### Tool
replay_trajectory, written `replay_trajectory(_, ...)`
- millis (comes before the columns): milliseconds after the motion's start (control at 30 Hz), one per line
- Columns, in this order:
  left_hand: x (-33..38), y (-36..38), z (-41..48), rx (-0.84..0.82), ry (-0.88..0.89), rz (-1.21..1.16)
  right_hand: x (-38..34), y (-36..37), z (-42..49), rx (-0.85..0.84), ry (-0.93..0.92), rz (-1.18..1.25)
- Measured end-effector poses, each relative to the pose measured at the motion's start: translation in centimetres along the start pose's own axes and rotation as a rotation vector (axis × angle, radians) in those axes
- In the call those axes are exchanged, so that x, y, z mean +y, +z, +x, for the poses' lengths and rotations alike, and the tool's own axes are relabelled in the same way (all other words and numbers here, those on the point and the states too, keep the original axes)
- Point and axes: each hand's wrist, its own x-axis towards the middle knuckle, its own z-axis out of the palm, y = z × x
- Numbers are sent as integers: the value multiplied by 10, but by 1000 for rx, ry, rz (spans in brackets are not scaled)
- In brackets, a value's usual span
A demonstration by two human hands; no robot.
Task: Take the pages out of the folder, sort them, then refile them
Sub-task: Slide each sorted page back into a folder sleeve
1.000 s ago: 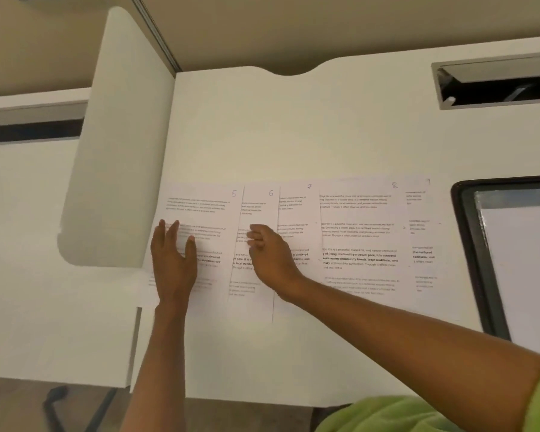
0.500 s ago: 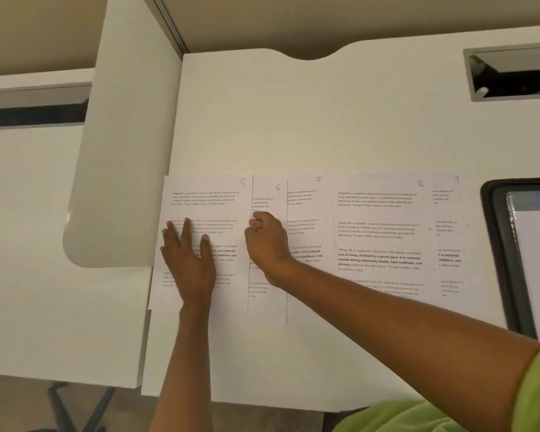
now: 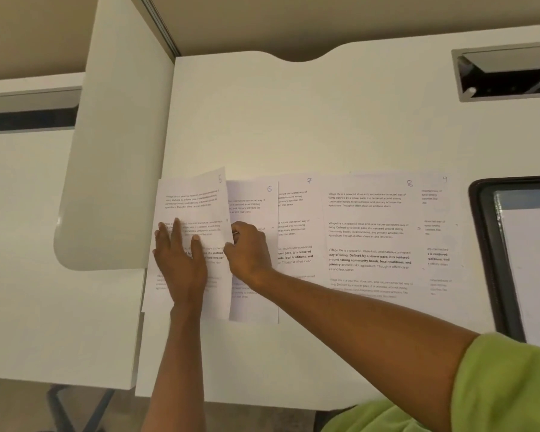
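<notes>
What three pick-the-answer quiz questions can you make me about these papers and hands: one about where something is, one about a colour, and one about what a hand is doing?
1. Where is page 5 in the row of numbered pages?
A. At the left end
B. In the middle
C. At the right end

2. What colour is the sleeve?
A. Red
B. Blue
C. Lime green

3. What is the left hand doing?
A. Holding a pen
B. Pressing flat on page 5 with straight fingers
C. Hanging off the desk

Answers:
1. A, since 6, 7, 8 and 9 all lie to its right.
2. C, since the cloth at the bottom right is bright yellow-green.
3. B, since its palm and spread fingers lie on the printed sheet.
</notes>
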Motion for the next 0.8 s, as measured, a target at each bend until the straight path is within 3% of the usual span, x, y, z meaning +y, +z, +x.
replay_trajectory(200,21,-29,7,81,43,-34,-2,-40,-11,-34,6,173)
replay_trajectory(367,66,-42,0,35,41,-140,9,-113,-30,-66,27,261)
replay_trajectory(567,145,-25,-38,-181,-37,-181,46,-222,-59,-59,90,363)
replay_trajectory(700,192,11,-69,-410,-171,-555,86,-298,-84,-33,124,393)
replay_trajectory(800,225,39,-103,-614,-229,-684,117,-352,-105,18,149,386)
